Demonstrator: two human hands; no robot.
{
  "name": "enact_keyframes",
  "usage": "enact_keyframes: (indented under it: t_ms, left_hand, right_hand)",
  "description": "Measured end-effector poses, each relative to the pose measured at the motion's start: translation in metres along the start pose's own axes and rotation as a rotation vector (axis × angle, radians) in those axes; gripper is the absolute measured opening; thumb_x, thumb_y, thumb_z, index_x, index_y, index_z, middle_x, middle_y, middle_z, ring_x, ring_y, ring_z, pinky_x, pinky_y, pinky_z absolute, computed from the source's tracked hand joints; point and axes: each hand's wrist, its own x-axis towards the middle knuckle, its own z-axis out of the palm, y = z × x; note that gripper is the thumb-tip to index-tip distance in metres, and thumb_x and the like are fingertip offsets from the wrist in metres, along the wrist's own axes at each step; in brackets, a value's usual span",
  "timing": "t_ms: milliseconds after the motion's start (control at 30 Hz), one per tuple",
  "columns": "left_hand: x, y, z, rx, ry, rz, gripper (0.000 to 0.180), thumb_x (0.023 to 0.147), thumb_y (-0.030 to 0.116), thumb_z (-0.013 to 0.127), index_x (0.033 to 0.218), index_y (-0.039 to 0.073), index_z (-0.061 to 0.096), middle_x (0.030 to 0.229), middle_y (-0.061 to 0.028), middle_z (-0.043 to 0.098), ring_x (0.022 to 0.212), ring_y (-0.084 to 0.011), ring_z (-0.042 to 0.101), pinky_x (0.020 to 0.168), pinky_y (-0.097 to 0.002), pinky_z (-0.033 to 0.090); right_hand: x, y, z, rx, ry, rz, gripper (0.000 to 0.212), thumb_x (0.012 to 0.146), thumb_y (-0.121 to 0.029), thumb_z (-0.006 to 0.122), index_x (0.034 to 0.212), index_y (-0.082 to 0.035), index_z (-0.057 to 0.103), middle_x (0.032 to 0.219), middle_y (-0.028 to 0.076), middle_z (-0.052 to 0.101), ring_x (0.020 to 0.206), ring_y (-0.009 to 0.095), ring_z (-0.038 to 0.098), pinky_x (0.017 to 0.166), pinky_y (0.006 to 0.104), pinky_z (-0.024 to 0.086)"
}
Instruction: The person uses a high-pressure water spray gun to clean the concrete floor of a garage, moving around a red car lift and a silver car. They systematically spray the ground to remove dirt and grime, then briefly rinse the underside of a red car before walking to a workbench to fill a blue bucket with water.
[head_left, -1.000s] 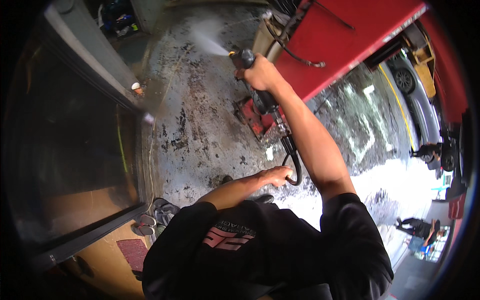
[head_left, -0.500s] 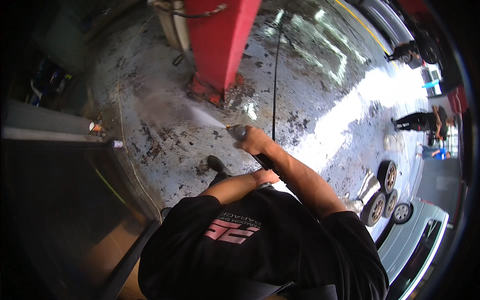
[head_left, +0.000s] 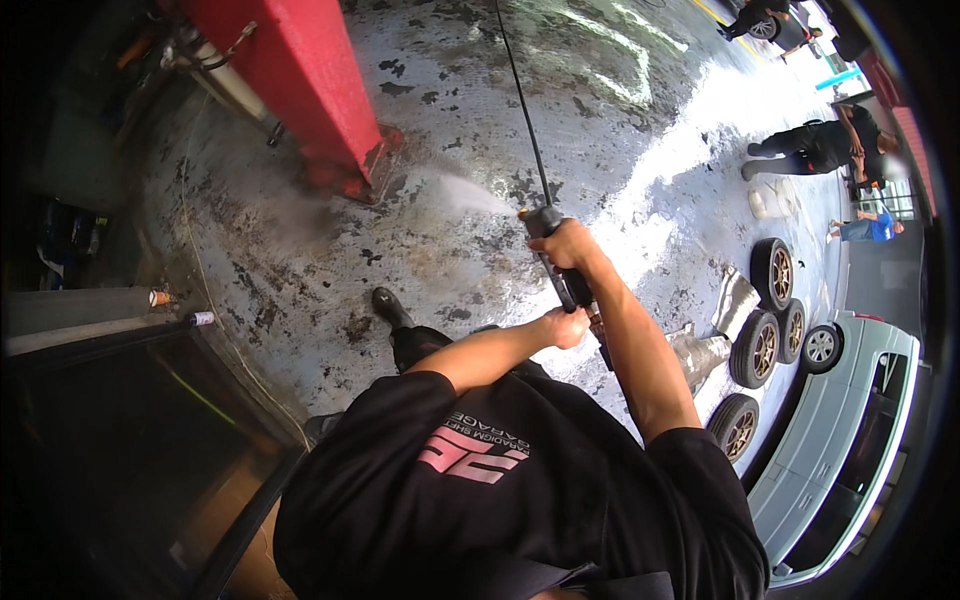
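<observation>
A black pressure washer spray gun point(head_left: 575, 289) is held in front of my body, nozzle toward the red post. My right hand point(head_left: 566, 245) is wrapped round its front part, just behind the nozzle. Lower down, my left hand point(head_left: 567, 328) is closed round the rear of the gun, near the hose fitting. A white fan of spray point(head_left: 470, 195) leaves the nozzle to the left and strikes the stained grey floor point(head_left: 330, 285) close to the base of the red post point(head_left: 300, 80). The fingers on the trigger side are partly hidden.
A dark hose or cable point(head_left: 522, 95) crosses the floor ahead. Right lie several wheels point(head_left: 755, 349) beside a pale van point(head_left: 835, 450). Several people stand farther right, one in black point(head_left: 815, 148). A paper cup point(head_left: 160, 298) and a can point(head_left: 203, 318) sit at left.
Both hands and the gun have moved right, and more of the gun now shows. My view has shifted, so the red post sits farther left. Spray continues.
</observation>
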Motion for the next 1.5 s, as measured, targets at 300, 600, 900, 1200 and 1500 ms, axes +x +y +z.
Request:
enact_keyframes:
  t_ms: [300, 600, 900, 1200, 1500]
  left_hand:
    - [0.066, -0.008, -0.034, 0.013, 0.269, 0.205, 0.02, 0.074, 0.006, 0.058, 0.091, -0.005, 0.06, 0.093, -0.0257, 0.06, 0.089, -0.0365, 0.062, 0.08, -0.043, 0.055]
    - [0.13, -0.087, -0.051, -0.55, -0.313, -0.101, 0.04, 0.078, -0.003, 0.053, 0.117, 0.005, 0.049, 0.111, -0.0283, 0.053, 0.092, -0.0479, 0.062, 0.079, -0.0536, 0.051]
    - [0.254, -0.175, -0.059, -0.244, -0.75, -0.254, 0.05, 0.081, 0.004, 0.06, 0.129, 0.014, 0.05, 0.137, -0.0169, 0.047, 0.117, -0.0437, 0.059, 0.095, -0.052, 0.049]
    - [0.326, -0.178, -0.015, -0.257, -0.813, -0.272, 0.031, 0.083, 0.011, 0.059, 0.113, 0.003, 0.064, 0.121, -0.0268, 0.058, 0.111, -0.0463, 0.061, 0.094, -0.0514, 0.051]
    - [0.41, -0.177, -0.001, -0.298, -0.642, -0.542, 0.034, 0.085, 0.01, 0.056, 0.117, 0.003, 0.063, 0.13, -0.0304, 0.055, 0.117, -0.0457, 0.059, 0.099, -0.0516, 0.049]
  right_hand:
    - [0.003, 0.065, -0.085, 0.575, -0.148, 0.009, 0.034, 0.087, -0.032, 0.079, 0.087, 0.0, 0.069, 0.062, 0.005, 0.061, 0.048, 0.014, 0.058, 0.044, 0.0318, 0.048]
    - [0.059, 0.135, -0.202, 0.854, 0.009, 0.163, 0.021, 0.086, -0.019, 0.076, 0.091, 0.0, 0.069, 0.063, 0.006, 0.06, 0.048, 0.015, 0.056, 0.043, 0.0329, 0.048]
    - [0.05, 0.299, -0.253, 1.005, 0.042, 0.558, 0.024, 0.085, -0.024, 0.076, 0.089, -0.002, 0.067, 0.067, 0.007, 0.06, 0.051, 0.019, 0.058, 0.045, 0.0365, 0.051]
    - [0.091, 0.425, -0.255, 1.137, -0.2, 0.482, 0.027, 0.086, -0.029, 0.077, 0.102, -0.008, 0.07, 0.067, 0.004, 0.06, 0.05, 0.017, 0.058, 0.046, 0.0349, 0.051]
    - [0.195, 0.549, -0.32, 1.154, -0.041, 0.452, 0.028, 0.088, -0.03, 0.075, 0.096, -0.005, 0.065, 0.068, 0.006, 0.059, 0.051, 0.019, 0.057, 0.048, 0.0377, 0.051]
